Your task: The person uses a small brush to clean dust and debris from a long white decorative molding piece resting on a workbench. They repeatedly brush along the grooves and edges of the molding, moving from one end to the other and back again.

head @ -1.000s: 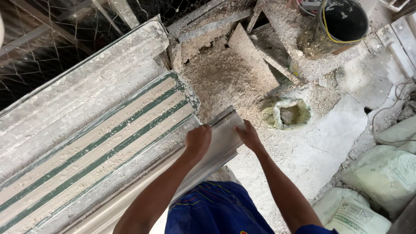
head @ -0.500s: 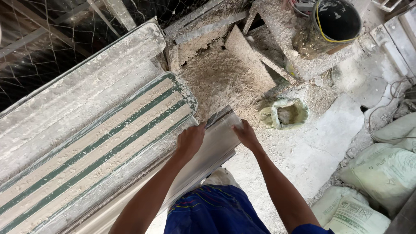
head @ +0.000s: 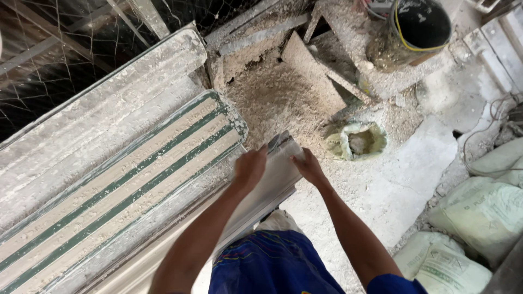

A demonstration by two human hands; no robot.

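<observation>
A long white plaster moulding (head: 272,182) lies along the near edge of a dusty workbench, its end pointing toward the floor rubble. My left hand (head: 250,167) rests on top of it near that end, fingers curled over its upper edge. My right hand (head: 308,166) grips the moulding's end from the right side. Beside it lies a long mould (head: 117,198) with green stripes and pale plaster between them.
A wider grey plaster-caked slab (head: 98,128) lies behind the striped mould. Wire mesh (head: 49,60) hangs at the far left. On the floor are a heap of plaster rubble (head: 278,92), a small dirty bowl (head: 357,140), a black bucket (head: 422,24) and filled sacks (head: 479,209).
Both hands have shifted slightly along the moulding's end; the view moved a little, and the moulding stays on the bench edge.
</observation>
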